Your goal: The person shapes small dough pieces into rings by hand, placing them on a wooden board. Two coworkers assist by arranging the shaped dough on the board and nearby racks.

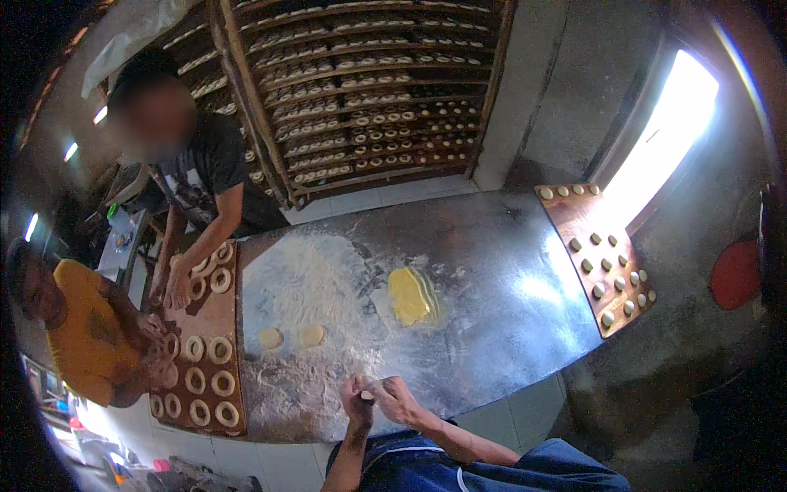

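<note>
My left hand (358, 400) and my right hand (397, 399) meet above the near edge of the floured metal table (500, 344), fingers curled round a small pale piece of dough (366, 395). Beyond them, a yellow slab (414, 297), perhaps dough or fat, lies on the flour. Two flattened pale dough discs, one (311, 334) and another (270, 337), rest to the left of the slab.
At left, a co-worker in dark clothes (201, 164) and another in yellow (94, 328) handle dough rings on a board (213, 320). A board with dough balls (586, 230) lies at right. Racks of rings (369, 82) stand behind; a red object (734, 275) is far right.
</note>
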`<state>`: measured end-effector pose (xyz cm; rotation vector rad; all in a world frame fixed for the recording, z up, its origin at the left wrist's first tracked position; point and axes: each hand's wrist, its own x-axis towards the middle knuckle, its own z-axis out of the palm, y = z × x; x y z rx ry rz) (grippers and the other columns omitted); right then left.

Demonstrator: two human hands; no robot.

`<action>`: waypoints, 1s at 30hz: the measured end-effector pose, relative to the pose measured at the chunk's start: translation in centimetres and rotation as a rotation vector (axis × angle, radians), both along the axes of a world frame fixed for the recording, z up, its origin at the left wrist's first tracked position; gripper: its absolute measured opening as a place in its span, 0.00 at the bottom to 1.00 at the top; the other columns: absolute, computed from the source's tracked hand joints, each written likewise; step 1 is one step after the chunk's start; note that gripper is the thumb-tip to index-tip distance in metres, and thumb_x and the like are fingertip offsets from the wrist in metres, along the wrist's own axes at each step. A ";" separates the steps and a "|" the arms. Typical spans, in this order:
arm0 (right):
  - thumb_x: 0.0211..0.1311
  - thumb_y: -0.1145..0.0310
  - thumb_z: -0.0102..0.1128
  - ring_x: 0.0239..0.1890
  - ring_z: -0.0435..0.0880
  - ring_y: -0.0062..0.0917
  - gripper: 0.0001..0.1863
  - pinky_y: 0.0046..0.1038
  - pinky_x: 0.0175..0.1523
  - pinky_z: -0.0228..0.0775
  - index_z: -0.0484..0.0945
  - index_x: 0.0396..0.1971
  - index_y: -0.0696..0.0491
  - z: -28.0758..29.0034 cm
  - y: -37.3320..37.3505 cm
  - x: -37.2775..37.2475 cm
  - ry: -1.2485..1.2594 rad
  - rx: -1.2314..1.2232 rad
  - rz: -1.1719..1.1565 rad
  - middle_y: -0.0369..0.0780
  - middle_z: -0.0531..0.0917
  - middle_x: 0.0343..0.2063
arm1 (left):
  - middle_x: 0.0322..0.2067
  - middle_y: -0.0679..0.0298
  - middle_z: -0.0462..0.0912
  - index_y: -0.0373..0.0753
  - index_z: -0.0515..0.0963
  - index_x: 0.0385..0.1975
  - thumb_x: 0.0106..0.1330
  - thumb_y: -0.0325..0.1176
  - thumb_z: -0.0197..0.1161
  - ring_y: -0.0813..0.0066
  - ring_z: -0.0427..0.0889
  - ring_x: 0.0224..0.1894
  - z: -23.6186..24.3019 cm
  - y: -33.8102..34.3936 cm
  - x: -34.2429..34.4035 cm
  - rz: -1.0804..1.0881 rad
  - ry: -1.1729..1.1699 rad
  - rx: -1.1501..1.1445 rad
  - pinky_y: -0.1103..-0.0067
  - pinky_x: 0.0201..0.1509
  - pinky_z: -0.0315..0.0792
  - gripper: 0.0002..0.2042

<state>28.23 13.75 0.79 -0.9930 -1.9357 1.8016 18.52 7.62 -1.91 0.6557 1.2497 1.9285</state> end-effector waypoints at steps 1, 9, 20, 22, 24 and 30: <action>0.69 0.49 0.42 0.22 0.70 0.24 0.29 0.33 0.30 0.64 0.75 0.26 0.63 -0.4 -1.2 0.3 0.082 0.067 -0.169 0.43 0.72 0.15 | 0.17 0.60 0.67 0.37 0.67 0.23 0.64 0.44 0.56 0.72 0.71 0.20 -0.6 -0.2 -0.5 -0.022 -0.804 0.156 0.74 0.22 0.66 0.17; 0.71 0.51 0.41 0.19 0.69 0.32 0.28 0.37 0.27 0.62 0.74 0.23 0.62 0.1 -1.6 0.2 -0.006 0.210 0.002 0.47 0.73 0.16 | 0.14 0.68 0.59 0.38 0.64 0.20 0.70 0.39 0.49 0.77 0.64 0.15 0.8 -1.0 -1.0 -0.057 -0.403 0.203 0.77 0.18 0.61 0.16; 0.67 0.62 0.48 0.22 0.71 0.43 0.15 0.39 0.28 0.62 0.74 0.30 0.60 -1.2 -3.0 -2.8 0.026 0.324 0.096 0.48 0.71 0.19 | 0.19 0.67 0.71 0.37 0.72 0.28 0.67 0.45 0.54 0.76 0.69 0.20 -1.4 -3.7 -6.0 -0.053 0.274 -0.122 0.76 0.21 0.63 0.16; 0.64 0.69 0.52 0.27 0.71 0.38 0.09 0.37 0.31 0.63 0.71 0.39 0.59 -3.0 -3.7 -4.3 0.054 0.505 0.138 0.45 0.71 0.24 | 0.21 0.67 0.73 0.36 0.74 0.33 0.66 0.44 0.53 0.73 0.71 0.23 -3.4 -4.3 -6.9 0.052 0.556 -0.230 0.76 0.22 0.65 0.15; 0.63 0.74 0.54 0.32 0.72 0.34 0.13 0.34 0.33 0.65 0.70 0.46 0.60 -0.5 -4.7 -5.2 0.258 0.827 -0.013 0.45 0.71 0.29 | 0.21 0.66 0.73 0.37 0.74 0.32 0.65 0.40 0.53 0.71 0.73 0.25 -4.4 -4.8 -7.0 0.307 0.347 -0.076 0.74 0.23 0.66 0.12; 0.71 0.47 0.36 0.22 0.75 0.29 0.33 0.34 0.30 0.66 0.82 0.23 0.57 3.5 -5.5 -10.8 -0.092 0.290 0.124 0.40 0.77 0.15 | 0.30 0.63 0.75 0.39 0.72 0.35 0.65 0.40 0.54 0.69 0.76 0.32 -3.2 -8.1 -12.4 0.021 0.852 -0.263 0.72 0.35 0.71 0.11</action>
